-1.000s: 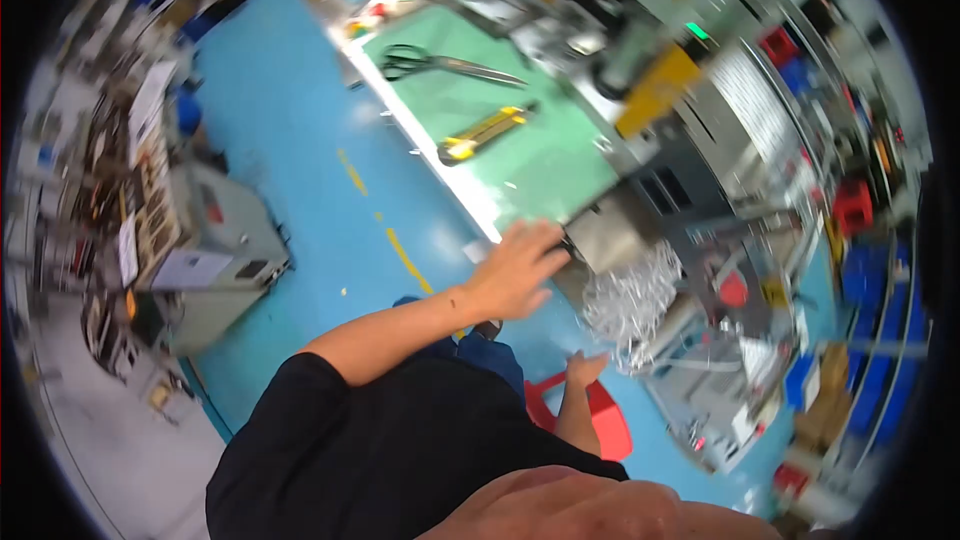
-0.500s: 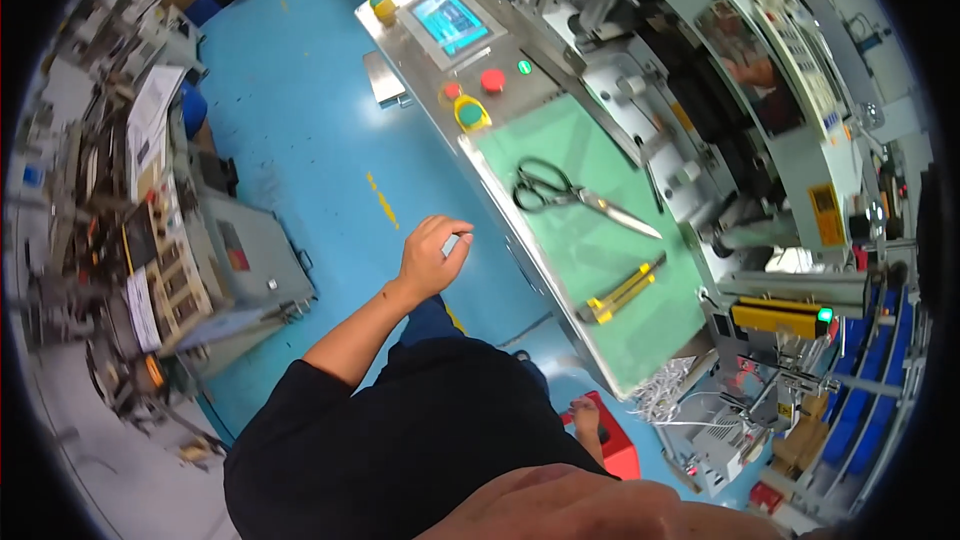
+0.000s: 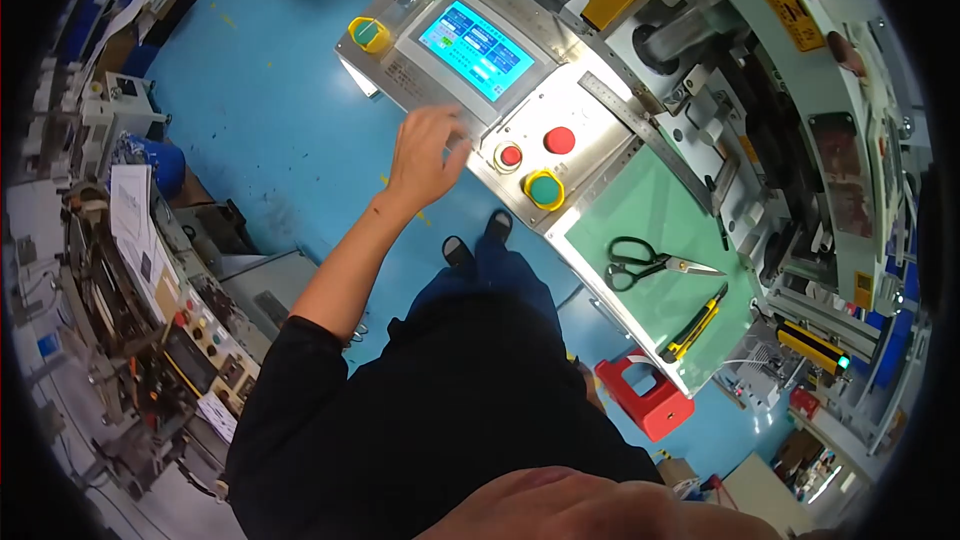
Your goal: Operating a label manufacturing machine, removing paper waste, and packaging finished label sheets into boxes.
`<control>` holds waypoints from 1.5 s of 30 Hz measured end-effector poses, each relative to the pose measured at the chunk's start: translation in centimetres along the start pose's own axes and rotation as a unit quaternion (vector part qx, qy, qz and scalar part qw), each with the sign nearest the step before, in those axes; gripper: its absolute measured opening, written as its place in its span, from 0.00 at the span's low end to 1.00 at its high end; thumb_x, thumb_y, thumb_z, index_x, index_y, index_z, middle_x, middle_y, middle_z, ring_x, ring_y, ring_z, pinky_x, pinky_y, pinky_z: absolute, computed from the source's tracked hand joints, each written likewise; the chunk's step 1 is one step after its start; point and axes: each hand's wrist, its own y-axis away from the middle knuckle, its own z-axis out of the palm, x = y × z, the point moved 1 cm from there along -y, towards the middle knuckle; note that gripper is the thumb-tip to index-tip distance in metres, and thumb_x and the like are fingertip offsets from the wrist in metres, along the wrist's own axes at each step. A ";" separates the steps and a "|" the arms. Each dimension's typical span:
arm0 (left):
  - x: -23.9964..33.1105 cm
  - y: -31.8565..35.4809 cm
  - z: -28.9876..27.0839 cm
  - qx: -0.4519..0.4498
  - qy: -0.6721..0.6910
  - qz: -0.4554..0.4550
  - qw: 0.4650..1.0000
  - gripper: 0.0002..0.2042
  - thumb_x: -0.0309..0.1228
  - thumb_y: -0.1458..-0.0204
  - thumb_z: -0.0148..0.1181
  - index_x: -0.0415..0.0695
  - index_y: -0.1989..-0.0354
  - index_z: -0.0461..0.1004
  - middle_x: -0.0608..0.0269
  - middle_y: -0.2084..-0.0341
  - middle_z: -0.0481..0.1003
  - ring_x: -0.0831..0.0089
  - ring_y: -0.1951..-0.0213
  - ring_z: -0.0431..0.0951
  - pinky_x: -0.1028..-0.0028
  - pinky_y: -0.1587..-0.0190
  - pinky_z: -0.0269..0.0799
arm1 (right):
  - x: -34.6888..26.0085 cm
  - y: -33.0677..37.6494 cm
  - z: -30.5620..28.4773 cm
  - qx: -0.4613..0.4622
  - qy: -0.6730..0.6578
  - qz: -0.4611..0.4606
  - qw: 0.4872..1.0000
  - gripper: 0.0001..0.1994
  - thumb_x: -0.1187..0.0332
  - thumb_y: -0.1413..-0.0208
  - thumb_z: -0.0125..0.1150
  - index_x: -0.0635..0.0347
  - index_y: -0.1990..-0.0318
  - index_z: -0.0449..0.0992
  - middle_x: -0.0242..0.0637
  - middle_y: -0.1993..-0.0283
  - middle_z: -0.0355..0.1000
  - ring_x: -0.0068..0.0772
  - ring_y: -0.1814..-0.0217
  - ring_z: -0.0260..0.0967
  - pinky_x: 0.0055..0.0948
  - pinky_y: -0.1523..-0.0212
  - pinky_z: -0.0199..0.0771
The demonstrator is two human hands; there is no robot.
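Observation:
My left hand [image 3: 428, 155] hovers at the near left edge of the steel control panel [image 3: 390, 80], below the lit touchscreen [image 3: 476, 48]. Its fingers are loosely bent and a little blurred, with thumb and forefinger apart and nothing between them. To the right of this hand are a small red button [image 3: 510, 156], a larger red button [image 3: 560, 141] and a green button in a yellow collar [image 3: 544, 190]. Of my right arm [image 3: 592, 390] only a sliver shows beside my body; its fingers are hidden.
Black-handled scissors [image 3: 650, 265] and a yellow utility knife [image 3: 697, 328] lie on the green mat [image 3: 630, 200]. A steel ruler [image 3: 640, 135] lies along the machine side. The red stool [image 3: 650, 400] stands below the bench. Another machine [image 3: 190, 350] is at left.
My view has shifted toward the control panel, and my left hand has gone from above the floor up to the panel's edge. Scissors and knife keep their places on the mat.

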 end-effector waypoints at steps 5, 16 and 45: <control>-2.1 -2.8 -0.4 -0.018 -0.039 0.021 0.999 0.09 0.24 0.61 0.62 0.44 0.69 0.71 0.55 0.55 0.74 0.55 0.52 0.69 0.60 0.50 0.61 | -7.4 -8.9 -8.5 0.041 -0.441 0.376 0.814 0.04 0.67 0.51 0.54 0.56 0.72 0.73 0.38 0.69 0.73 0.40 0.61 0.71 0.35 0.57 0.71; -6.1 -7.0 1.5 -0.115 0.011 0.081 0.990 0.08 0.28 0.59 0.62 0.47 0.72 0.69 0.63 0.49 0.72 0.55 0.48 0.66 0.58 0.48 0.58 | -8.0 -16.0 -7.4 0.096 -0.415 0.454 0.783 0.06 0.74 0.49 0.57 0.64 0.64 0.75 0.35 0.62 0.72 0.31 0.66 0.74 0.30 0.67 0.76; -11.6 -6.1 -2.6 -0.227 0.210 0.185 0.933 0.08 0.31 0.59 0.65 0.47 0.72 0.71 0.62 0.62 0.73 0.60 0.56 0.70 0.62 0.54 0.61 | -34.3 -23.0 4.9 0.291 -0.567 0.576 0.512 0.12 0.70 0.41 0.56 0.63 0.51 0.70 0.26 0.72 0.68 0.16 0.74 0.62 0.18 0.72 0.63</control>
